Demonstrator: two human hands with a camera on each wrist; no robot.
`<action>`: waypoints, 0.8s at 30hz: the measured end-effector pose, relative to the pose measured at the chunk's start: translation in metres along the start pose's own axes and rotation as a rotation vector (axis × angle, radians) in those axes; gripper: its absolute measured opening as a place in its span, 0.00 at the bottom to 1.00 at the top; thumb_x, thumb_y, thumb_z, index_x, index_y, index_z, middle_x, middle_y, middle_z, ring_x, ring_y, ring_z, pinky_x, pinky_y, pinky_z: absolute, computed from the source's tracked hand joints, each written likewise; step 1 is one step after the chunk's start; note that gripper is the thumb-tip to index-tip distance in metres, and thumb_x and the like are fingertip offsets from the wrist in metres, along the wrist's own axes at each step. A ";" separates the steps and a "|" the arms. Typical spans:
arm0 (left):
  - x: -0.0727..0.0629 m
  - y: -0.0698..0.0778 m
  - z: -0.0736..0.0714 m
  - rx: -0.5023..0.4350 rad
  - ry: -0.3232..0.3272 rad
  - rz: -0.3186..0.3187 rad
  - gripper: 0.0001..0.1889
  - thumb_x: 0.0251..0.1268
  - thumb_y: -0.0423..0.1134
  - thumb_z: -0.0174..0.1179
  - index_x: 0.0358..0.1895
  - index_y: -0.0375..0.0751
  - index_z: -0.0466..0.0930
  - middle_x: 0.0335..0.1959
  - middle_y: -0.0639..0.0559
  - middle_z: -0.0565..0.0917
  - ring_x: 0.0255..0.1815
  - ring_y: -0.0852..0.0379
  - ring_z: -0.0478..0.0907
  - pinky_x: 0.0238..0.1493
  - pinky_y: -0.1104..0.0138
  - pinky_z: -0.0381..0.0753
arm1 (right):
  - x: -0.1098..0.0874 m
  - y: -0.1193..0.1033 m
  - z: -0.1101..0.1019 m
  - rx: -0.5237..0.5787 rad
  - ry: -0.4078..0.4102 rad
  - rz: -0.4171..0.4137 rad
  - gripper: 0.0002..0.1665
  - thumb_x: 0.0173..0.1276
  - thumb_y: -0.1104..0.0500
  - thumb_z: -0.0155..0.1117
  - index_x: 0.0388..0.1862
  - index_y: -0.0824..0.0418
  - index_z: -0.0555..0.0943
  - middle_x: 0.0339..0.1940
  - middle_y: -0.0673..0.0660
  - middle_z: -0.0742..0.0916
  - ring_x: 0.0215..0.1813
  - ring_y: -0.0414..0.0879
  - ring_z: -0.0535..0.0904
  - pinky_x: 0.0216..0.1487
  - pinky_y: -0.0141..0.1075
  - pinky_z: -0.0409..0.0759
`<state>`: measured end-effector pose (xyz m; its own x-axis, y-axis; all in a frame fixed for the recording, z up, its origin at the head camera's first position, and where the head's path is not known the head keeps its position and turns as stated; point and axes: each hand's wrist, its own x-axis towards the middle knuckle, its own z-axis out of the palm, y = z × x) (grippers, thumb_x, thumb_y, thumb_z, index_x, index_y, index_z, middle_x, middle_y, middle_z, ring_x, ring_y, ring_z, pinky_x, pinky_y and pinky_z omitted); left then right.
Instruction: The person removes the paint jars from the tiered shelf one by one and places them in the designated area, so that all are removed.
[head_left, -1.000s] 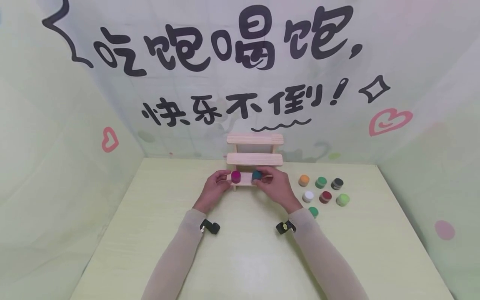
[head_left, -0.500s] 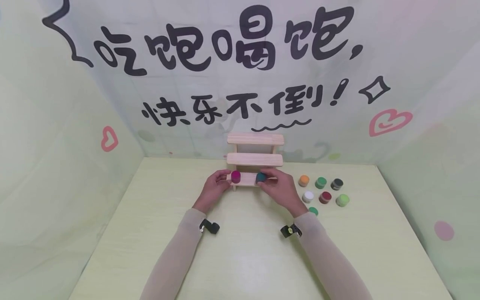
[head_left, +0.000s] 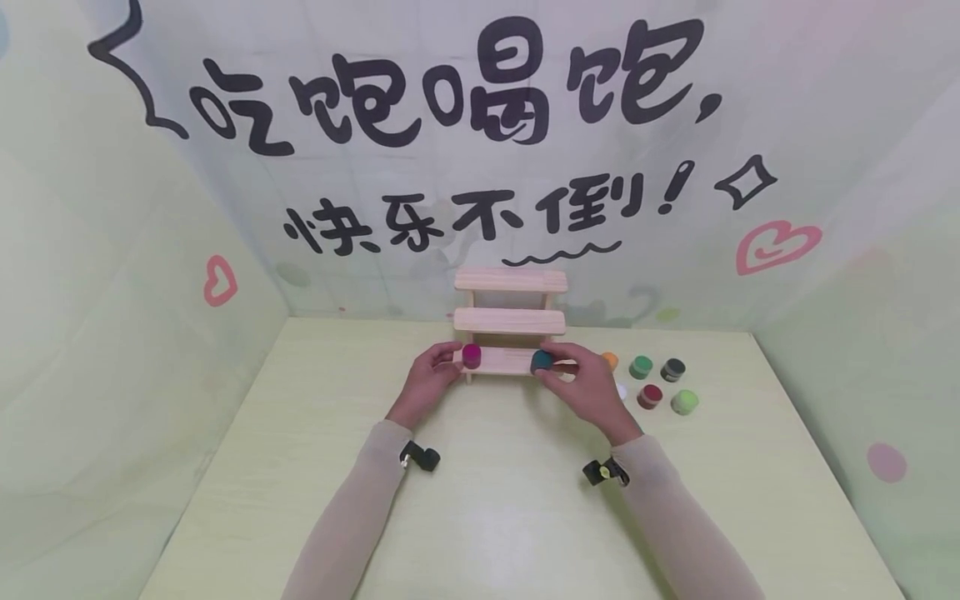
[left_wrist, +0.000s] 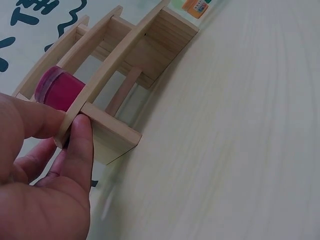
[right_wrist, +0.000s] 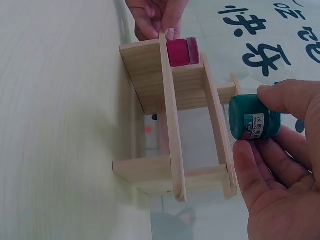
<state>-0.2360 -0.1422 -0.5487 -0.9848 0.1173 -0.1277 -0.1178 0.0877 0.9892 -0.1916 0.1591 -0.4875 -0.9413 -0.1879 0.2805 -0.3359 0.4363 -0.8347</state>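
A small three-tier wooden step shelf (head_left: 510,321) stands against the back wall. My left hand (head_left: 429,379) pinches the left end of its lowest board, as the left wrist view shows, with thumb and fingers on either side of the wood. Right beside those fingers, a magenta paint jar (left_wrist: 65,92) sits on that board. Between thumb and fingers, my right hand (head_left: 596,387) holds a teal paint jar (right_wrist: 255,117) with a white label. In the right wrist view this jar is raised off the board, near the shelf's right end.
To the right on the table (head_left: 480,517) stand several more paint jars: green (head_left: 641,367), black (head_left: 673,370), dark red (head_left: 650,397) and light green (head_left: 685,402). Orange (head_left: 610,361) and white ones are partly hidden behind the right hand. A cloth printed with lettering hangs behind.
My right hand has moved rightward along the lowest board with the teal jar, from near the middle to the right end. The left hand and the magenta jar have stayed in place.
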 end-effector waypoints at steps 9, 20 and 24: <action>-0.001 0.000 0.001 0.015 0.011 0.007 0.26 0.67 0.34 0.66 0.69 0.48 0.80 0.62 0.42 0.83 0.57 0.51 0.83 0.58 0.67 0.83 | -0.012 0.005 -0.018 -0.064 0.033 -0.016 0.25 0.66 0.62 0.78 0.62 0.63 0.85 0.53 0.59 0.91 0.54 0.55 0.88 0.56 0.49 0.91; 0.000 -0.001 0.002 -0.004 0.008 0.002 0.25 0.68 0.36 0.68 0.68 0.49 0.80 0.61 0.43 0.82 0.57 0.52 0.83 0.56 0.69 0.84 | -0.024 0.014 -0.037 -0.043 0.033 0.034 0.26 0.68 0.63 0.77 0.64 0.66 0.83 0.56 0.64 0.89 0.56 0.59 0.87 0.58 0.48 0.90; 0.000 -0.001 0.003 -0.018 0.009 0.005 0.25 0.68 0.35 0.68 0.68 0.47 0.80 0.61 0.42 0.82 0.56 0.52 0.84 0.55 0.70 0.85 | -0.029 0.018 -0.044 -0.059 0.035 0.031 0.25 0.69 0.63 0.76 0.64 0.66 0.83 0.56 0.64 0.90 0.55 0.59 0.87 0.58 0.45 0.90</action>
<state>-0.2360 -0.1398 -0.5501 -0.9865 0.1084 -0.1224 -0.1153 0.0692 0.9909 -0.1719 0.2116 -0.4899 -0.9515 -0.1430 0.2723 -0.3071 0.4925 -0.8143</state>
